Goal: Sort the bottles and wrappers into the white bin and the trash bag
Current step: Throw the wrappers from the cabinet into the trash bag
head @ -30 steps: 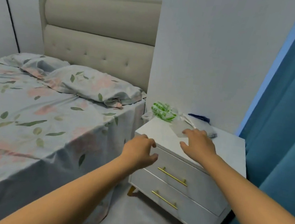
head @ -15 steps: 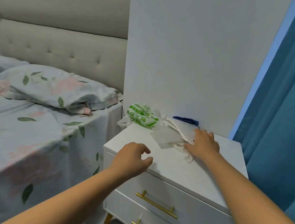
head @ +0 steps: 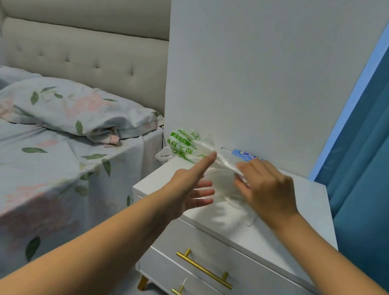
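The right hand (head: 267,192) pinches a clear plastic wrapper (head: 223,187), lifted just above the top of the white nightstand (head: 303,208). At its 9 o'clock, the left hand (head: 190,185) is spread wide, index finger extended, fingertips touching the wrapper's edge. A green-printed bag (head: 183,143) sits at the nightstand's 11 o'clock corner against the wall, and a blue-labelled packet (head: 246,154) lies at 12 o'clock behind the right hand.

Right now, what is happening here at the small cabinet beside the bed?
A person is picking up rubbish from the white nightstand. The right hand grips a clear plastic wrapper, lifting it off the top. The left hand is open and reaches towards it. A green-printed bag and a blue packet lie by the wall.
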